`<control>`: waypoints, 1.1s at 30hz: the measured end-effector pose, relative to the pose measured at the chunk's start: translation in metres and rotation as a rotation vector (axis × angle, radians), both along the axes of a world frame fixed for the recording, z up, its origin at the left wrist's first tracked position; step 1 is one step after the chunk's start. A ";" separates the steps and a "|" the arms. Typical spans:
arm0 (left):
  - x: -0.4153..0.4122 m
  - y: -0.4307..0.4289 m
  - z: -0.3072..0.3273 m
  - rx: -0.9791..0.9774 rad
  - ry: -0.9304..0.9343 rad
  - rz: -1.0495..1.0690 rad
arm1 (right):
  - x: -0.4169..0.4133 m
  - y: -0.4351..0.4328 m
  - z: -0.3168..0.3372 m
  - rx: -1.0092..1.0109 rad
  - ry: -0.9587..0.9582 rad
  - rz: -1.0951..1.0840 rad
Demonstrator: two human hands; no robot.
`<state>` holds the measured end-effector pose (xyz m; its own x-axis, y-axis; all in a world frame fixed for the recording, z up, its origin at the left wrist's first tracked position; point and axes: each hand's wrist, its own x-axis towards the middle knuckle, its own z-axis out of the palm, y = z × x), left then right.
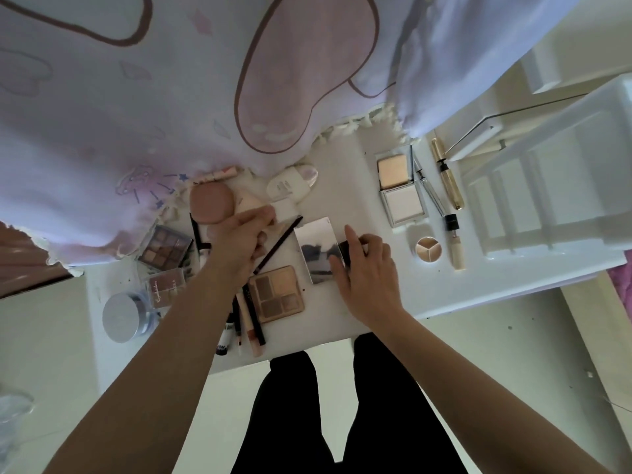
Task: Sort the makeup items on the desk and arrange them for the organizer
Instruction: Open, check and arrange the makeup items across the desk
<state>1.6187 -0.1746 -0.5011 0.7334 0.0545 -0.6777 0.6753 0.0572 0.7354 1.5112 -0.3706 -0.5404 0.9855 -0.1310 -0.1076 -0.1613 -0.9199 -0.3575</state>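
The mirrored compact [314, 251] lay at the middle of the white worktop [342, 172], where the right hand [366, 278] pinched its right edge, thumb on the lid, fingers curled behind and the index finger lifted. At its 9 o'clock the left hand [239, 244] reached over a dark eye pencil [287, 232] toward a beige sponge [251, 201]; whether its fingers gripped anything could not be told. A four-pan eyeshadow palette [277, 292] sat at 7 o'clock, an open powder compact [393, 172] at 2 o'clock and the white organizer [547, 186] at 3 o'clock.
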 end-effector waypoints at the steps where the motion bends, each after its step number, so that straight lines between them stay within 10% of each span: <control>1: 0.002 -0.007 0.001 0.004 -0.001 -0.041 | 0.001 0.002 0.000 0.019 0.003 0.011; 6: 0.015 -0.057 0.010 0.036 0.015 -0.218 | 0.008 -0.013 0.007 0.187 0.032 -0.013; 16: 0.033 -0.118 0.003 0.367 0.022 -0.441 | 0.019 -0.099 0.008 -0.254 -0.087 -0.081; 33: 0.033 -0.123 -0.006 0.475 -0.062 -0.393 | 0.054 -0.107 0.008 -0.209 -0.028 -0.050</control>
